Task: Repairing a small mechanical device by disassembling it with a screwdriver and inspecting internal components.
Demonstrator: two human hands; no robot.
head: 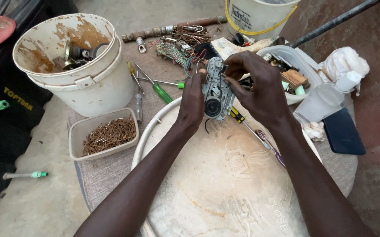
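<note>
Round tabletop (pixel 111 175) covered with cloth, cluttered. Big pale round lid (pixel 216 188) lies at the near edge, serving as the work surface. Stained white bucket (pixel 89 83) with metal parts inside sits at the far left edge; a second white bucket (pixel 260 15) at the far edge. White tub of bits (pixel 299 61) toward the far right, clear plastic bottle (pixel 326 98) and dark phone (pixel 343 131) at the right edge. Small tray of rusty nails (pixel 106 134) at the left edge, near the big bucket.

Grey tape-deck mechanism (pixel 216 94) is held upright in the air above the lid's far rim. Left hand (pixel 192 103) has its grip closed round the mechanism's left side, carrying it. Right hand (pixel 260 87) is curled over the upper right edge, fingertips (pixel 229 79) pinching or picking at a small part there; whether anything loose is in that pinch, cannot tell.

Green-handled screwdriver (pixel 161 92) and pliers (pixel 133 74) lie behind the left hand; black-yellow screwdriver (pixel 238 116) lies on the lid under the mechanism. Circuit board (pixel 172 50) with wires at the far edge.

Step judged: inspecting or working loose a part by hand. Next move likely needs a firm left hold and a fine pull, or a screwdriver.
</note>
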